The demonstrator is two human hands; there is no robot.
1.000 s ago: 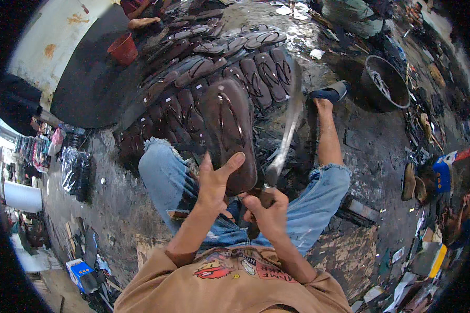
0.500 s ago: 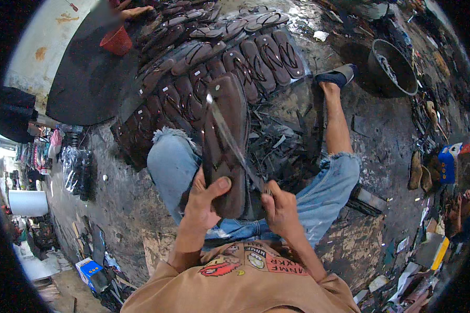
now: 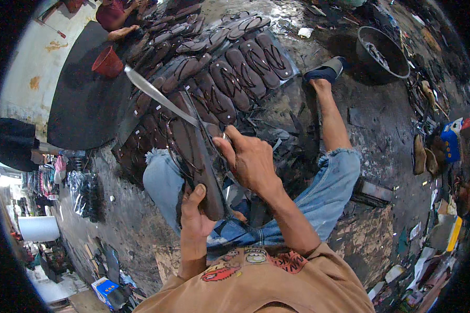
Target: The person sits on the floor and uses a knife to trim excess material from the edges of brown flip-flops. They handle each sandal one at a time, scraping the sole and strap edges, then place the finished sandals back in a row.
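A: so what could go wrong?
B: right hand (image 3: 251, 160) is curled round the knife (image 3: 162, 99), left hand (image 3: 196, 215) pinches the sandal (image 3: 194, 155) by its near end, centre frame. Loose grip or a tilting sandal and the knife could skid, gouging it or that hand
A: containers?
B: tub (image 3: 394, 43) upper right has pale scraps (image 3: 376, 54), bucket (image 3: 106, 62) upper left, can't tell what's inside

The sandal (image 3: 203, 166) is dark brown; the blade (image 3: 161, 98) silvery; the handle (image 3: 212, 130) perhaps brown
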